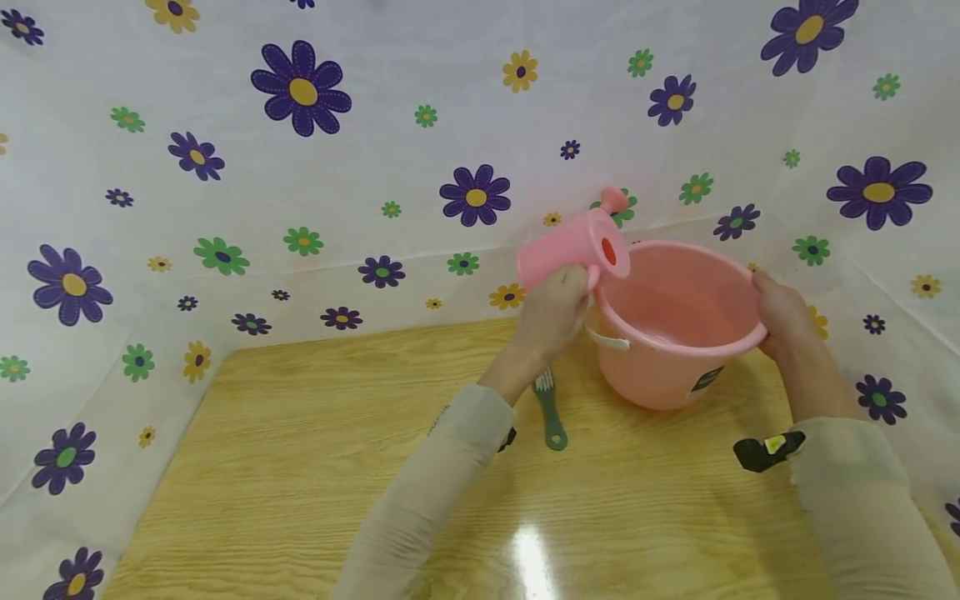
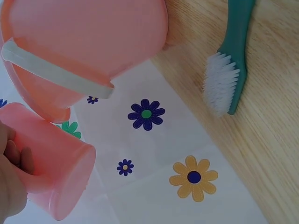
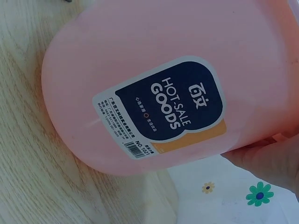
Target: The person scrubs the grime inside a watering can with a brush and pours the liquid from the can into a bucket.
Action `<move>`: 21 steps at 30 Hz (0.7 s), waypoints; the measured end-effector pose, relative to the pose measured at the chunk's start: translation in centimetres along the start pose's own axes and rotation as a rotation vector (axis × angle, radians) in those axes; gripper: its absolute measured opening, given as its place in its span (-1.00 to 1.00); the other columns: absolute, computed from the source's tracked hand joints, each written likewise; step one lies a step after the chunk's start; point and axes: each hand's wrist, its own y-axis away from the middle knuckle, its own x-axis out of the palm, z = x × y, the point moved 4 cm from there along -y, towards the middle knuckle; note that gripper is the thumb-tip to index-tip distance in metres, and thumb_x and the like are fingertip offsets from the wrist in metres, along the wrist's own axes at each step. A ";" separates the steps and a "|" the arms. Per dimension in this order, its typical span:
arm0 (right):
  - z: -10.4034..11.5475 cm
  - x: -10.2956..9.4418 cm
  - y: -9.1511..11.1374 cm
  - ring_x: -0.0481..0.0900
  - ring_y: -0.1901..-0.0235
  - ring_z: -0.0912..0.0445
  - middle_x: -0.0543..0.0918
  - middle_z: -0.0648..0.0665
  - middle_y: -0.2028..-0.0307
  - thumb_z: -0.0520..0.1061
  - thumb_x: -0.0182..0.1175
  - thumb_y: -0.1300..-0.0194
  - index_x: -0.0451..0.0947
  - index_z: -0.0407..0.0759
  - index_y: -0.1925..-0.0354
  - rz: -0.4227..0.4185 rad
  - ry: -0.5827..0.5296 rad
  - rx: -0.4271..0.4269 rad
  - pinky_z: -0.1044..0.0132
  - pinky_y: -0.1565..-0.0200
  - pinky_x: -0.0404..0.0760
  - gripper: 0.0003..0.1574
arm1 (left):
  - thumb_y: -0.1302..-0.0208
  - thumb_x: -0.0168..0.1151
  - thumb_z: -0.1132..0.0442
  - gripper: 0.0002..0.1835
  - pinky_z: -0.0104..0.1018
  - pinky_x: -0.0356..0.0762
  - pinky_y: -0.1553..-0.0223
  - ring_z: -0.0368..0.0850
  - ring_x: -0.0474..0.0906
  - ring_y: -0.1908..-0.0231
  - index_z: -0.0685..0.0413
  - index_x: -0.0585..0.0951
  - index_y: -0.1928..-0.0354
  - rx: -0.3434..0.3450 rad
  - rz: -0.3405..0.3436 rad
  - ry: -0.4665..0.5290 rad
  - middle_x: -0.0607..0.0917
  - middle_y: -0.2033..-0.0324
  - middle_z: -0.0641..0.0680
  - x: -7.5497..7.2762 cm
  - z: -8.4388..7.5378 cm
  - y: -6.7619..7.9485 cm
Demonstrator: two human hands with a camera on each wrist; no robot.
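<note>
A pink watering can (image 1: 558, 247) is held by its handle in my left hand (image 1: 553, 310), tilted over with its top opening facing the bucket. Its round sprinkler head (image 1: 613, 200) points up and to the right. In the left wrist view, fingers curl through the handle of the watering can (image 2: 60, 163). My right hand (image 1: 787, 321) grips the right rim of the pink bucket (image 1: 652, 375), which leans a little on the table. A white bucket handle (image 1: 609, 340) hangs at its left side. The right wrist view shows a dark label (image 3: 173, 102) on the bucket wall.
A green brush (image 1: 551, 412) with white bristles lies on the wooden table (image 1: 315, 467), left of the bucket and partly under my left forearm. White cloth with printed flowers (image 1: 390, 142) hangs behind and along both sides of the table.
</note>
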 end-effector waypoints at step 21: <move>-0.1 0.0 0.1 0.50 0.13 0.34 0.41 0.11 0.01 0.40 -0.28 -0.50 -0.05 -0.12 -0.56 -0.021 0.044 -0.083 0.52 0.14 0.60 -0.06 | -0.53 0.01 0.27 -0.84 -0.47 0.36 0.38 -0.16 0.41 0.44 0.11 0.49 0.28 0.136 0.044 -0.124 0.50 0.46 0.00 0.1 -0.7 -0.4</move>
